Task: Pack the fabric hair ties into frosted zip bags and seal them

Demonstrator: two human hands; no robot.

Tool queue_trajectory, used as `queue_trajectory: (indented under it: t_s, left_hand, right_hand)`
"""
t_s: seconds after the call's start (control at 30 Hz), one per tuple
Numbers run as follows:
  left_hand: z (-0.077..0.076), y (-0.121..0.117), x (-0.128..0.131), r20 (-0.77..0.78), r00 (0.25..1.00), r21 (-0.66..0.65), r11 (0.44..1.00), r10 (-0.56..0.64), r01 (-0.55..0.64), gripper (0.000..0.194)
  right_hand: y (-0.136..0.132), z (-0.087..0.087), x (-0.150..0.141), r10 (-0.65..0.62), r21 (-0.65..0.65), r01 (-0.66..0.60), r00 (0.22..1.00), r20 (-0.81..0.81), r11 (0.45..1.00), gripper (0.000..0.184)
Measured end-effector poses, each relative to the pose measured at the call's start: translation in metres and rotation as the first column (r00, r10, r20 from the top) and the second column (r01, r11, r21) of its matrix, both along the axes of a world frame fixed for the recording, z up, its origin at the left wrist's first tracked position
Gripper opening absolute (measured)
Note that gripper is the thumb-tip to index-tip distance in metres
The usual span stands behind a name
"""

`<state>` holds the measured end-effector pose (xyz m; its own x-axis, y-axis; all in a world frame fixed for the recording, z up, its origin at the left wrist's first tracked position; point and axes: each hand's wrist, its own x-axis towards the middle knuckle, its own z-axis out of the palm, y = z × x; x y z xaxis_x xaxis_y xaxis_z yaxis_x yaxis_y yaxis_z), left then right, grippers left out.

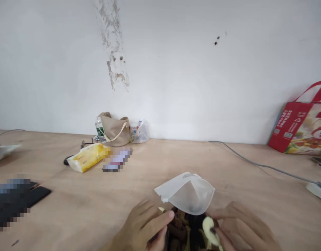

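Note:
A translucent white pouch (188,193) hangs just above a heap of brown and yellow food pieces (181,232) at the bottom centre of the view. My left hand (142,225) is closed around a small dark object (154,238), with its forefinger reaching the pouch's lower left. My right hand (241,226) pinches a pale yellow piece (209,230) over the heap, and its fingers lie close to the pouch's lower right. Whether either hand grips the pouch is hidden. The heap's lower part runs out of the view.
A wooden table (55,195) runs to a white wall. Along the wall stand a beige bag (114,131) and a red paper bag (298,122). A yellow packet (88,157) lies left of my hands, and a grey cable (262,164) crosses the right side.

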<state>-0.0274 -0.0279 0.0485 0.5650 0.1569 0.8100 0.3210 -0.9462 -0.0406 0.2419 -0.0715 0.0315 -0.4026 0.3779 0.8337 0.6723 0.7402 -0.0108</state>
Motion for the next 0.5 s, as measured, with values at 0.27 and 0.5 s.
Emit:
queue_trajectory:
  t_s: [0.27,0.5]
  left_hand:
    - [0.008,-0.001,0.002,-0.105,0.973,-0.032,0.977,0.205,-0.209,0.037]
    - [0.0,0.006,-0.001,-0.073,0.938,-0.155,0.925,0.339,-0.347,0.034]
  right_hand:
    - [0.025,0.02,-0.015,-0.136,-0.073,0.132,0.989,-0.053,0.989,0.012]
    - [0.001,-0.008,0.021,-0.029,-0.143,0.062,0.975,0.222,0.988,0.015]
